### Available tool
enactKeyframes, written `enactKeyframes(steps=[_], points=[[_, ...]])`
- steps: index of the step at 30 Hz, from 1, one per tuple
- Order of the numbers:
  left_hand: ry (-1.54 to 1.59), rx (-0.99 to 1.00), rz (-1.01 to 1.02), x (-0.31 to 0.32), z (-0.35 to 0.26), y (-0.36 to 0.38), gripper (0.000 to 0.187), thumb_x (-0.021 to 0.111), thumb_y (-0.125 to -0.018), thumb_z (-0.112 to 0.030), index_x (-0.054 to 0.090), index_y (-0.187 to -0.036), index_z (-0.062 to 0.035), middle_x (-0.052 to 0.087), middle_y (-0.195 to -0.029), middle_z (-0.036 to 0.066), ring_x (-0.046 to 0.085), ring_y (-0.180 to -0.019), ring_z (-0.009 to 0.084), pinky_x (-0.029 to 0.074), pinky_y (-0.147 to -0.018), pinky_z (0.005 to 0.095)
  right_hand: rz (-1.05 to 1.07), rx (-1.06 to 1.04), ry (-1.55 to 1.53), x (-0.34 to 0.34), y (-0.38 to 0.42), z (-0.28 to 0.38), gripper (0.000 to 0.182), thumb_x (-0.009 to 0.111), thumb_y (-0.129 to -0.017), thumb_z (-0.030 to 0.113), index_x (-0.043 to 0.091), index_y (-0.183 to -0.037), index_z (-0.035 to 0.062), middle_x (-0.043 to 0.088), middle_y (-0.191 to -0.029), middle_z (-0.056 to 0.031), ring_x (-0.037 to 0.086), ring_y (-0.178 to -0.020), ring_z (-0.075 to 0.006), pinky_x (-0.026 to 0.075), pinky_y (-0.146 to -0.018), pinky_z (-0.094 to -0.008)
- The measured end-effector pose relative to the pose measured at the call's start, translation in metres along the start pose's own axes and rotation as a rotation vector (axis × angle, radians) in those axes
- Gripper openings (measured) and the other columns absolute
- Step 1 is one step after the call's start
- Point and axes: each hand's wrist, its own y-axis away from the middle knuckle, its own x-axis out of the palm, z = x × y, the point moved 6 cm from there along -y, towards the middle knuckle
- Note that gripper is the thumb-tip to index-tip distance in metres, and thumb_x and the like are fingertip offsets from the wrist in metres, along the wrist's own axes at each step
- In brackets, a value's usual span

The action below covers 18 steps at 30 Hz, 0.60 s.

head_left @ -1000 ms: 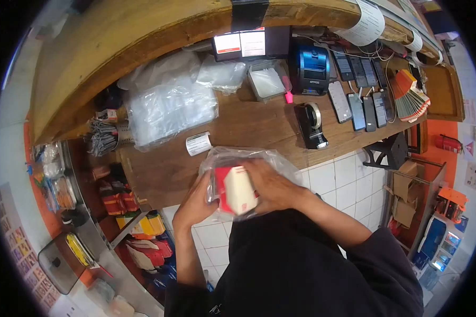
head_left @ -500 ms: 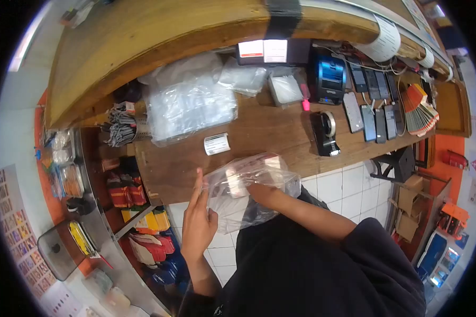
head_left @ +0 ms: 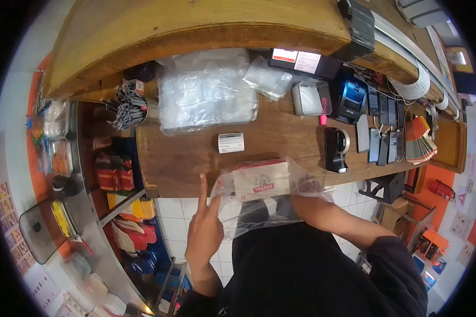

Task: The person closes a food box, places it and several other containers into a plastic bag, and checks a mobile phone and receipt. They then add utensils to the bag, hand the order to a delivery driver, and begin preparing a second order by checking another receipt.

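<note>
A clear plastic bag (head_left: 254, 222) stretches between my two hands at the table's front edge. Inside it is a cream and red printed box (head_left: 262, 180), its logo facing up. At the bag's left edge is my left hand (head_left: 205, 232), index finger pointing up past the plastic and another finger against the film, with the edge between them. My right hand (head_left: 313, 212) is closed at the bag's right side, by the box's lower right corner; its fingertips are hidden by film and box. Beyond the bag, a white printed label (head_left: 231, 142) lies on the wooden table (head_left: 180, 158).
Stacked clear plastic bags (head_left: 206, 100) lie at the back. A tape dispenser (head_left: 336, 150), a label printer (head_left: 350, 95) and several phones (head_left: 374, 145) stand to the right. A wooden shelf (head_left: 195, 26) overhangs the table. Pens (head_left: 129, 105) fill a holder at left.
The box inside the bag has turned so its printed face shows. My right hand has moved to the right and down; my left index finger now points up apart from the others. The view has shifted.
</note>
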Motion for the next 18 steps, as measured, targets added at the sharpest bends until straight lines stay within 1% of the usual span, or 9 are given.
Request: enactKeyframes(steps=[2, 3, 4, 6, 7, 9, 11, 15, 18], points=[[0.029, 0.055, -0.003, -0.002, -0.008, 0.002, 0.083, 0.05, -0.07, 0.017, 0.04, -0.149, -0.0079, 0.022, -0.162, 0.02, 0.058, -0.108, 0.0463, 0.055, -0.084, 0.0454, 0.116, -0.399, -0.229, -0.035, 0.031, 0.004, 0.052, 0.066, -0.09, 0.022, 0.051, -0.134, -0.0007, 0.065, -0.119, -0.0223, 0.065, -0.11, -0.0327, 0.051, -0.092, -0.0425], [0.042, 0.081, -0.008, -0.003, -0.011, 0.002, 0.082, 0.05, -0.069, 0.017, 0.043, -0.147, -0.0083, 0.024, -0.161, 0.02, 0.065, -0.095, 0.0483, 0.056, -0.079, 0.0473, 0.094, -0.639, -0.573, -0.064, 0.036, 0.011, 0.044, 0.067, -0.089, 0.023, 0.056, -0.125, -0.0004, 0.066, -0.115, -0.0202, 0.067, -0.104, -0.0308, 0.052, -0.087, -0.0413], [0.064, 0.1, 0.005, -0.004, -0.01, 0.002, 0.08, 0.05, -0.069, 0.017, 0.044, -0.146, -0.0075, 0.026, -0.16, 0.021, 0.065, -0.096, 0.0484, 0.056, -0.08, 0.0479, 0.064, -0.873, -0.92, -0.099, 0.036, 0.012, 0.037, 0.068, -0.088, 0.023, 0.061, -0.116, -0.0001, 0.068, -0.111, -0.0181, 0.068, -0.097, -0.0289, 0.053, -0.083, -0.0401], [0.102, 0.132, 0.027, -0.007, -0.007, 0.001, 0.077, 0.049, -0.069, 0.016, 0.046, -0.143, -0.0059, 0.03, -0.157, 0.022, 0.064, -0.099, 0.0488, 0.055, -0.082, 0.049, -0.348, -0.688, -0.851, -0.161, -0.001, -0.011, 0.026, 0.067, -0.088, 0.02, 0.065, -0.105, 0.0015, 0.071, -0.098, -0.0134, 0.07, -0.086, -0.028, 0.053, -0.076, -0.0392], [0.088, 0.137, 0.018, -0.009, -0.008, 0.001, 0.076, 0.049, -0.069, 0.016, 0.046, -0.142, -0.0054, 0.031, -0.156, 0.023, 0.063, -0.101, 0.0489, 0.055, -0.083, 0.0489, -0.607, -0.457, -0.814, -0.178, -0.035, -0.025, 0.017, 0.064, -0.089, 0.015, 0.065, -0.099, 0.0022, 0.071, -0.085, -0.0119, 0.07, -0.08, -0.0287, 0.052, -0.072, -0.0402], [0.058, 0.154, 0.008, -0.013, -0.013, 0.001, 0.075, 0.049, -0.069, 0.016, 0.047, -0.141, -0.0044, 0.034, -0.155, 0.024, 0.063, -0.103, 0.0493, 0.055, -0.085, 0.0487, -1.133, -0.1, -0.413, -0.178, -0.135, -0.064, 0.012, 0.06, -0.088, 0.01, 0.064, -0.093, -0.0002, 0.07, -0.084, -0.0165, 0.069, -0.083, -0.0344, 0.053, -0.075, -0.0464], [0.057, 0.077, 0.062, -0.013, -0.014, 0.0, 0.072, 0.051, -0.07, 0.015, 0.048, -0.14, -0.0024, 0.039, -0.15, 0.026, 0.063, -0.111, 0.0414, 0.053, -0.091, 0.0458, -1.056, 0.21, -0.144, -0.162, -0.216, -0.087, 0.011, 0.059, -0.086, 0.007, 0.066, -0.092, -0.0003, 0.07, -0.086, -0.0213, 0.068, -0.084, -0.0383, 0.054, -0.079, -0.0484], [0.078, 0.044, 0.076, -0.009, -0.009, 0.001, 0.071, 0.055, -0.071, 0.013, 0.047, -0.14, -0.0007, 0.04, -0.149, 0.027, 0.062, -0.116, 0.0367, 0.051, -0.095, 0.044, -0.875, 0.182, -0.15, -0.159, -0.24, -0.101, 0.013, 0.062, -0.082, 0.005, 0.068, -0.094, 0.0009, 0.07, -0.089, -0.0224, 0.069, -0.087, -0.0385, 0.057, -0.077, -0.0475], [0.1, 0.032, 0.077, -0.003, -0.003, 0.001, 0.072, 0.057, -0.071, 0.012, 0.047, -0.14, -0.001, 0.039, -0.15, 0.026, 0.062, -0.117, 0.0363, 0.052, -0.095, 0.0434, -0.925, 0.128, -0.127, -0.161, -0.23, -0.11, 0.015, 0.064, -0.081, 0.004, 0.069, -0.095, 0.0038, 0.07, -0.089, -0.021, 0.069, -0.089, -0.0382, 0.057, -0.077, -0.0474]])
